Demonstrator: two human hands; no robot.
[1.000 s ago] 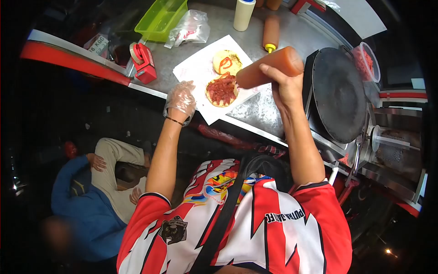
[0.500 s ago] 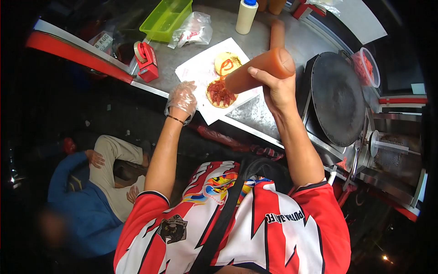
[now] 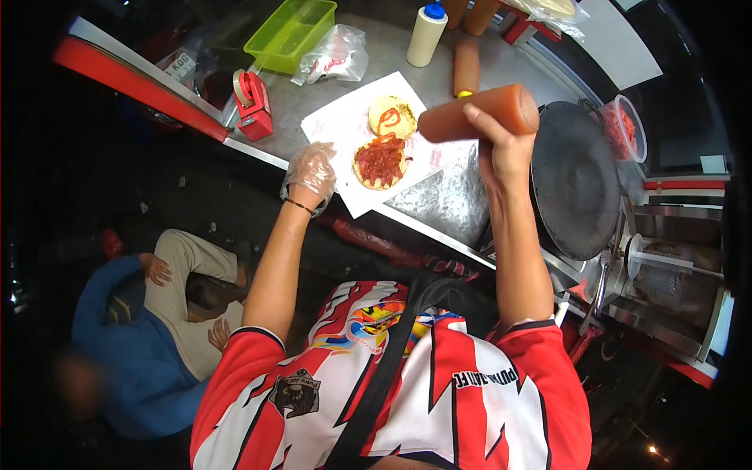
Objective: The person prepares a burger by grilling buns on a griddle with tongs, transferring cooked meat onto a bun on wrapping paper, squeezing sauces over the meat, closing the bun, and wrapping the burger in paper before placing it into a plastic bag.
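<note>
My right hand point(image 3: 505, 145), bare, grips an orange-red sauce bottle point(image 3: 470, 116) lying nearly sideways, its base to the right and its other end pointing left at the bun halves. My left hand point(image 3: 312, 171), in a clear plastic glove, has its fingers curled together at the left edge of a white paper sheet point(image 3: 333, 121). On the paper lie two bun halves. The upper bun half point(image 3: 403, 117) carries a red squiggle of sauce; the lower bun half point(image 3: 380, 164) is covered with shredded reddish filling and sauce.
Behind the paper are a green tray point(image 3: 270, 51), a plastic bag point(image 3: 337, 56), a blue-capped white bottle point(image 3: 425, 37) and another sauce bottle point(image 3: 466, 66). A red tape dispenser point(image 3: 252, 106) stands left. Right are a round black griddle point(image 3: 580, 184) and a tub point(image 3: 623, 129). A person point(image 3: 149, 345) sits lower left.
My right hand has drawn the sauce bottle to the right, away from above the lower bun half, and tipped it nearer to level. More sauce shows on the filling. My left hand stays at the paper.
</note>
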